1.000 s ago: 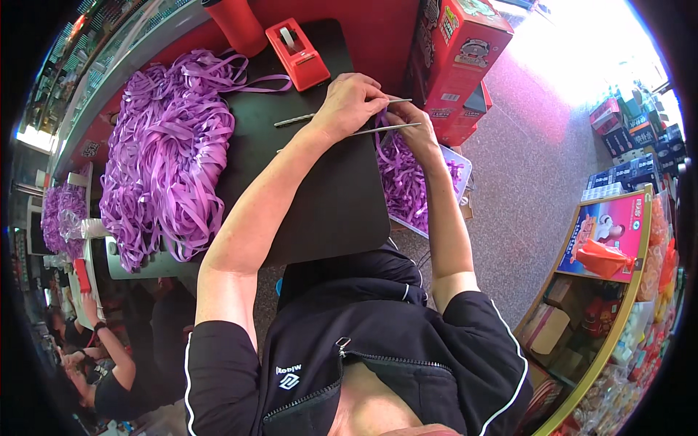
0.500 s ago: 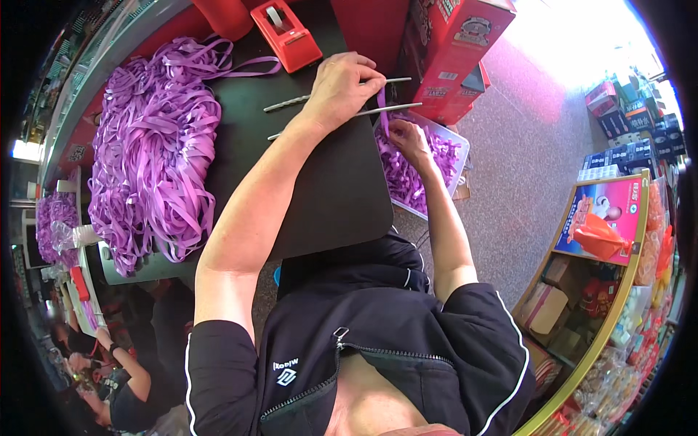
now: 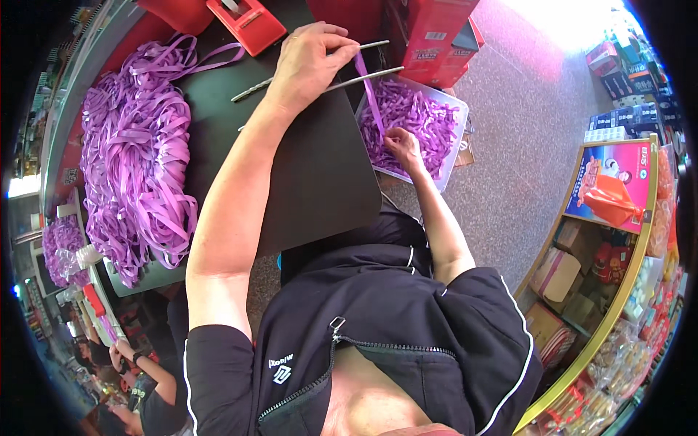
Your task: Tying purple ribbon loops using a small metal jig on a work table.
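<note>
My left hand (image 3: 311, 67) is over the far right corner of the dark table, thumb and fingertips pinched on the upper end of a purple ribbon (image 3: 370, 94). That ribbon runs straight down to my right hand (image 3: 404, 150), whose closed fingers grip its lower part. Two thin grey metal rods (image 3: 372, 75) lie across the table corner, partly covered by my left hand, their ends jutting past the edge. Below the ribbon stands a clear plastic bin (image 3: 460, 138) filled with short purple ribbon pieces (image 3: 422, 120). A large heap of long purple ribbon (image 3: 138, 160) lies on the table's left.
A red tape dispenser (image 3: 251, 27) sits at the table's far side. Red cartons (image 3: 430, 43) stand behind the bin. To the right is a gold-edged display shelf (image 3: 614, 305) with packaged goods. Another person (image 3: 153, 385) works at lower left beside more purple ribbon (image 3: 62, 243).
The view has shifted, so the table and bin appear farther left. My right hand has moved away from my left, and a longer stretch of ribbon now shows between them.
</note>
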`<state>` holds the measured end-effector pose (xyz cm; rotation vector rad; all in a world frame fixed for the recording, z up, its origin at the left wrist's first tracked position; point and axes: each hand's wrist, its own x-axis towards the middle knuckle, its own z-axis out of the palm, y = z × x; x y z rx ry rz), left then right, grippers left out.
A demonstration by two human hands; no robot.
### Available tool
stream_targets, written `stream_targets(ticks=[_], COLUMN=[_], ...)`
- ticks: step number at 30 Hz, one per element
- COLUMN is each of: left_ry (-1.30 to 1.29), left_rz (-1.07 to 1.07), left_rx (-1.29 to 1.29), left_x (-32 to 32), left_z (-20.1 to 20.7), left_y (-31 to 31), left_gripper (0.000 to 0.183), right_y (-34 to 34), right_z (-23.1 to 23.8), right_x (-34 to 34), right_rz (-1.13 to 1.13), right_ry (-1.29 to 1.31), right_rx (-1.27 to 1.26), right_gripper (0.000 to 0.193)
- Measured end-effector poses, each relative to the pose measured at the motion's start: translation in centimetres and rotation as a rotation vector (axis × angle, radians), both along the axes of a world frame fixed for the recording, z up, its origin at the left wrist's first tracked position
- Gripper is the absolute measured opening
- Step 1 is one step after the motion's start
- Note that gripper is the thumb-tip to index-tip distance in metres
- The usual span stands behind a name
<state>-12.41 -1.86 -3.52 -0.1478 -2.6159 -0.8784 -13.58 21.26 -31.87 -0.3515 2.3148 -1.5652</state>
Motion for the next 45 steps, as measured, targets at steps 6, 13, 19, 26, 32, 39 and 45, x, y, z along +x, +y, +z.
stream_targets(ticks=[6, 13, 19, 26, 32, 39, 45], left_ry=[-0.035, -0.052, -0.058, -0.065, -0.057, -0.022, -0.019], left_rz=[0.019, 0.02, 0.036, 0.051, 0.065, 0.087, 0.08], left_rx=[0.028, 0.007, 0.016, 0.02, -0.007, -0.068, -0.082], left_x=[0.3, 0.1, 0.3, 0.4, -0.2, 0.0, 0.0], left_z=[-0.1, -0.1, 0.2, 0.1, 0.0, -0.2, 0.1], left_y=[-0.2, 0.0, 0.1, 0.0, 0.2, -0.4, -0.4], left_gripper=[0.024, 0.024, 0.025, 0.026, 0.027, 0.03, 0.031], right_y=[0.1, 1.7, 2.4, 5.3, 9.2, 12.3, 11.1], right_z=[-0.7, 0.0, 0.2, 1.0, 7.1, 18.3, 24.7], right_x=[0.7, 2.1, 2.9, 5.4, 10.9, 16.1, 15.9], right_rz=[-0.046, 0.106, 0.183, 0.132, 0.149, 0.198, 0.285], right_ry=[0.028, 0.366, 0.47, 0.463, 0.382, 0.51, 0.763], right_rx=[-0.114, -0.076, -0.037, -0.048, -0.068, -0.028, -0.219], right_gripper=[0.011, 0.014, 0.016, 0.017, 0.013, 0.015, 0.017])
